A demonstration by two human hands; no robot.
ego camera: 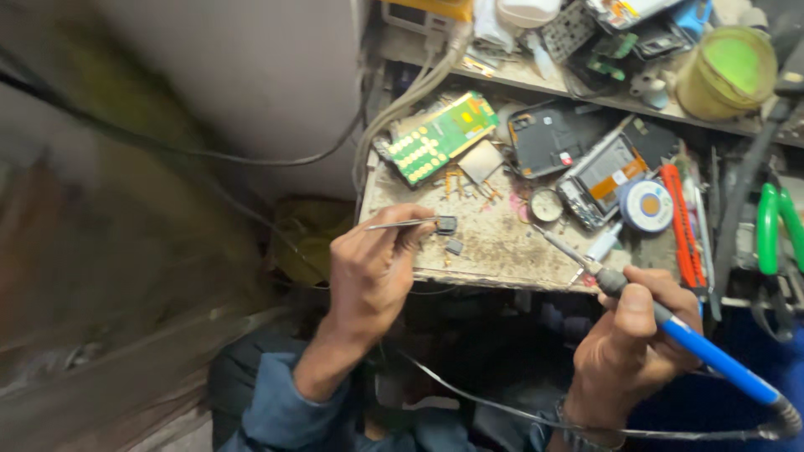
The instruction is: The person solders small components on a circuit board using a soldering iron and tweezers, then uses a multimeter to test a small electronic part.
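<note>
From my remote view, the right hand (636, 335) is nearest: it is closed around the blue handle of a soldering iron (670, 322), held like a pen so that the metal tip slants up and left over the front of the desk (494, 251); I judge this grip gives fine control of the tip. The iron's cord (502, 402) loops away below the desk edge, out of the working area. The left hand (368, 272) is pinched shut on tweezers (406, 223), which lie nearly level and clamp a small dark component (446, 223) just above the desk's front left part; I judge the tweezers keep the fingers clear of heat. The component is small, dark grey and roughly rectangular; its detail is too blurred to read. A second small dark part (454, 247) lies on the desk just below it. The iron tip and the held component are apart, not touching. Farther back lie a green keypad board (440, 134), a dark phone shell (553, 138), an open phone frame (599, 180), a solder reel (646, 205) and an orange-handled tool (682, 222). Green-handled pliers (779, 226) hang at the right. A shelf (586, 88) behind carries more phone parts and a green tub (727, 71).
</note>
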